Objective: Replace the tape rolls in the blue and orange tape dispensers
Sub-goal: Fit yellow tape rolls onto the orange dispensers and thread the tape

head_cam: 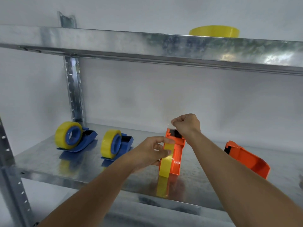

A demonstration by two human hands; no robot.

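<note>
Galvanized metal shelf (49, 163) bearing two blue dispensers (78, 141) (118, 146) and two orange dispensers (176, 154) (246, 158).

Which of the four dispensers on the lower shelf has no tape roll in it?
The orange dispenser at far right, untouched. Both blue dispensers carry yellow rolls, and the other orange one holds a roll.

Spare yellow roll (214, 31) on upper shelf (147, 45): lower part hidden behind shelf lip. Clear tape end at right hand (186, 124): barely discernible.
</note>
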